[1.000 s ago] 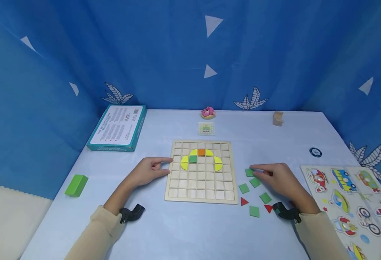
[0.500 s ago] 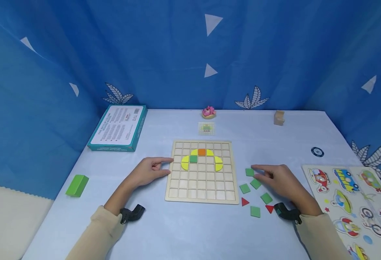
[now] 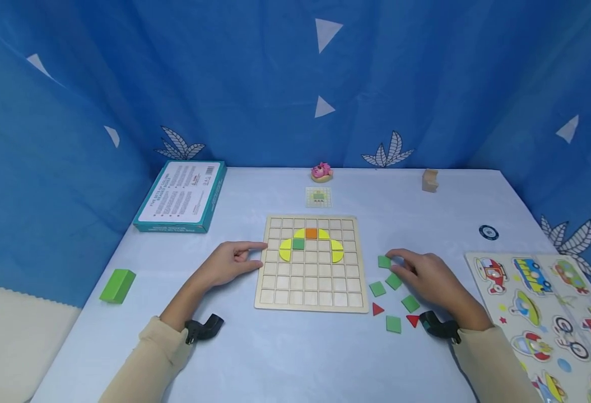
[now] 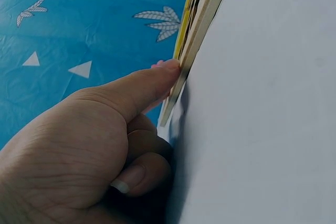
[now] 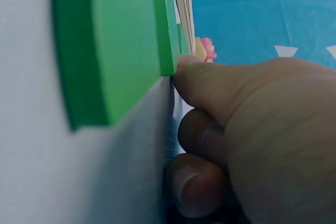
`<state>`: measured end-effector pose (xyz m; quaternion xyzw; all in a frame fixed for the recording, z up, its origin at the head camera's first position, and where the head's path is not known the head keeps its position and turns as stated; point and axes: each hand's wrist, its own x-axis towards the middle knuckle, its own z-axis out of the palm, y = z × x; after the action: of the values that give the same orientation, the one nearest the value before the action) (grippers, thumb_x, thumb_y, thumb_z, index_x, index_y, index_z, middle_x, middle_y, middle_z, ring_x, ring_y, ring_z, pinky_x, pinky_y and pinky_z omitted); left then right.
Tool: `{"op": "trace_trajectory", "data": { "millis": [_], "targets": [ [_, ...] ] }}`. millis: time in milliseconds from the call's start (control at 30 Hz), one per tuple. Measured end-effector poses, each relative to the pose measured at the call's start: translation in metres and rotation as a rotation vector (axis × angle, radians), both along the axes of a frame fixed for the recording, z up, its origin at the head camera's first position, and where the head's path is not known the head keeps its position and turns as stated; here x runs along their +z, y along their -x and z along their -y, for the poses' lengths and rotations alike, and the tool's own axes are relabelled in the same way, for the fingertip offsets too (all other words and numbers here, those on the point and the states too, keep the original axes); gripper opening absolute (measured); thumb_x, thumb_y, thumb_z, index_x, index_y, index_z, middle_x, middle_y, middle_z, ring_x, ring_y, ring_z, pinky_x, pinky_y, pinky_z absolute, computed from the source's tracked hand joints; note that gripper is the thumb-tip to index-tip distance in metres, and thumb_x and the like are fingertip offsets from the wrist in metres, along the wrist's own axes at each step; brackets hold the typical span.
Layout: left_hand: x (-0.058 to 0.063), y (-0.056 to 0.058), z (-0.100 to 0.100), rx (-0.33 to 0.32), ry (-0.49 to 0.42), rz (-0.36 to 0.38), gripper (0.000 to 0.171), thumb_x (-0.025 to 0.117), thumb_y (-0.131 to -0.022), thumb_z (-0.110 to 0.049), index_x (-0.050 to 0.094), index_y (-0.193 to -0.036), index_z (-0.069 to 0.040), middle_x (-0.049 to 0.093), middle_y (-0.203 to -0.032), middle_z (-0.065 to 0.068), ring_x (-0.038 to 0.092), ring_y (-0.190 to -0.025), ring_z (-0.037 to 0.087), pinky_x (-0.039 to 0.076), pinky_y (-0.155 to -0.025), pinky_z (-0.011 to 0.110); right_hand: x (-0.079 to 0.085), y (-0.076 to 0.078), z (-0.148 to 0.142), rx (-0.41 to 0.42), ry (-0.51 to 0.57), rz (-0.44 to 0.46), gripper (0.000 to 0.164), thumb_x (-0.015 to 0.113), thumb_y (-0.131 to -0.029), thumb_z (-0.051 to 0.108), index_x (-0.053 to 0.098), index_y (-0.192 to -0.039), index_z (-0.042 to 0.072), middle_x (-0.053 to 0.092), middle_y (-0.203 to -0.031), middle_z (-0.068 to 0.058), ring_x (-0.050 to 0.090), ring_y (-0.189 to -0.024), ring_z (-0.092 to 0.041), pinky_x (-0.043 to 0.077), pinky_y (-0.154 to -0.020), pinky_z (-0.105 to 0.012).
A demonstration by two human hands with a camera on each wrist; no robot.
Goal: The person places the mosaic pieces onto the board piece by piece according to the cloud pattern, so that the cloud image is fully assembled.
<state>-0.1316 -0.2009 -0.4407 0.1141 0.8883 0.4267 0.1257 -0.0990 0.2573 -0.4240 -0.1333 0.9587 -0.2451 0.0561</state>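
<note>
A wooden grid board [image 3: 310,299] lies mid-table, carrying yellow curved pieces [image 3: 285,250], an orange square [image 3: 311,233] and a green square [image 3: 298,244]. My left hand [image 3: 227,263] touches the board's left edge with extended index finger and thumb; its other fingers are tucked in, as the left wrist view shows. To the board's right, my right hand [image 3: 428,274] has thumb and bent index finger at the right side of a green square tile [image 3: 383,261], which lies on the table. In the right wrist view the thumb hides the index finger; a nearer green tile [image 5: 123,40] looms large.
More green tiles [image 3: 393,324] and red triangles [image 3: 378,309] lie below the right hand. A pattern card [image 3: 318,197] and pink figurine [image 3: 321,172] sit beyond the board. A box [image 3: 179,193] and green block [image 3: 117,286] are left, a picture puzzle [image 3: 507,322] right.
My right index finger has bent and drawn in closer to the green tile, with the thumb. The left hand stays at the board's edge. The head view has shifted slightly.
</note>
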Motion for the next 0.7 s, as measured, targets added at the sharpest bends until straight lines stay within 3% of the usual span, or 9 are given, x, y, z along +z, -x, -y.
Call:
{"op": "trace_trajectory", "data": {
  "millis": [233, 500, 700],
  "targets": [
    [0.001, 0.001, 0.000, -0.003, 0.001, 0.005, 0.043, 0.078, -0.092, -0.030, 0.069, -0.134, -0.025, 0.036, -0.055, -0.004, 0.033, -0.050, 0.014, 0.035, -0.060, 0.030, 0.001, 0.000, 0.003, -0.007, -0.030, 0.019, 0.037, 0.067, -0.101, 0.023, 0.063, -0.136, 0.014, 0.055, -0.069, 0.009, 0.053, -0.062, -0.011, 0.045, -0.056, -0.025],
    [0.002, 0.002, 0.000, -0.003, -0.005, 0.000, 0.043, 0.078, -0.092, -0.031, 0.069, -0.134, -0.024, 0.036, -0.056, -0.004, 0.033, -0.051, 0.014, 0.036, -0.061, 0.030, 0.005, -0.002, 0.013, 0.053, -0.211, -0.114, 0.038, 0.070, -0.099, 0.022, 0.062, -0.133, 0.008, 0.057, -0.072, 0.009, 0.052, -0.063, -0.010, 0.044, -0.059, -0.026],
    [0.000, 0.000, 0.000, 0.004, -0.006, 0.010, 0.043, 0.078, -0.092, -0.030, 0.069, -0.134, -0.024, 0.036, -0.056, -0.004, 0.034, -0.051, 0.014, 0.036, -0.061, 0.030, 0.005, -0.003, 0.015, 0.042, -0.190, -0.103, 0.035, 0.067, -0.101, 0.021, 0.062, -0.133, 0.007, 0.059, -0.075, 0.008, 0.052, -0.065, -0.010, 0.043, -0.060, -0.028]
  ]
}}
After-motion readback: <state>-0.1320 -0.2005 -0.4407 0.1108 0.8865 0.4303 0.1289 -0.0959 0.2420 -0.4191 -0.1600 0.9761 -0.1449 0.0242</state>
